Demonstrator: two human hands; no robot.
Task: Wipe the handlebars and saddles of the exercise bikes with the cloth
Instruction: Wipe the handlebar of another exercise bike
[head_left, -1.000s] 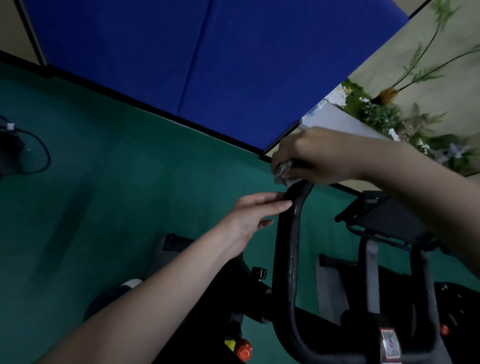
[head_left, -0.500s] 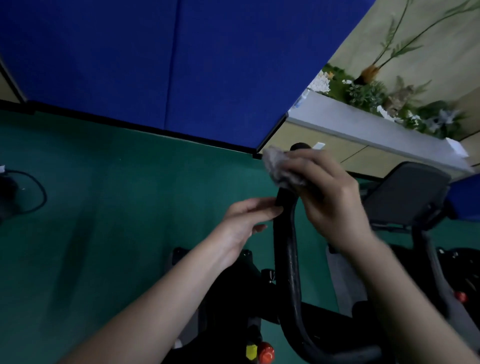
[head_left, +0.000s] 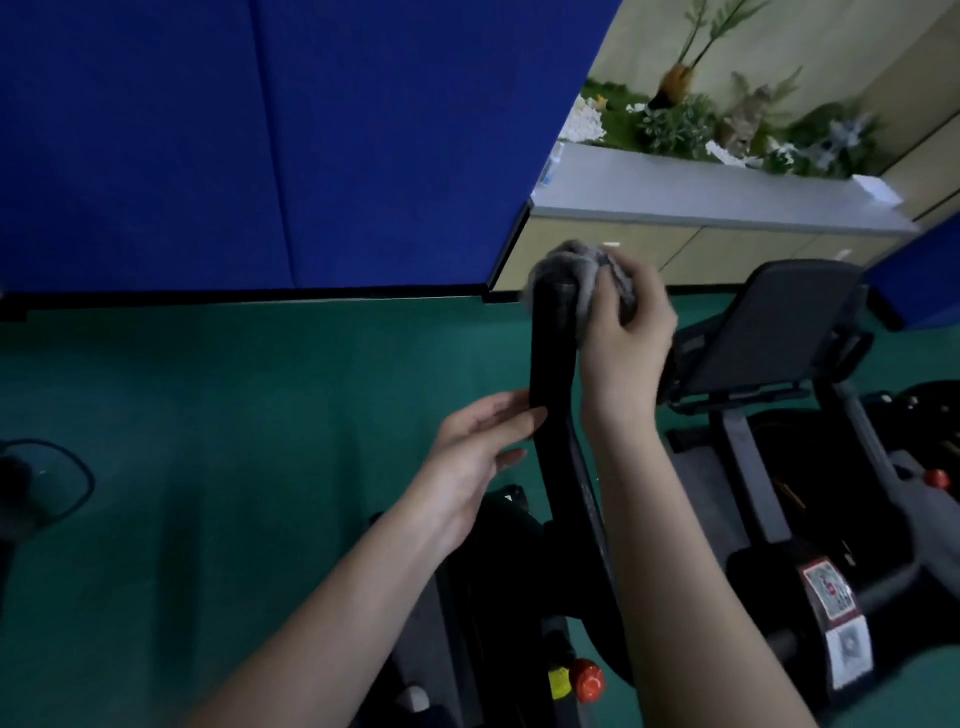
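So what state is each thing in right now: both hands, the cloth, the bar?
Cloth: bunched over the handlebar's tip.
Handlebar: tip covered by the cloth, shaft bare.
Right hand: grips the cloth.
Left hand: fingers straight, touching the handlebar's side.

Grey cloth (head_left: 576, 270), black handlebar (head_left: 551, 374), green floor (head_left: 208, 415), blue wall panels (head_left: 260, 130), red knob (head_left: 588, 680).
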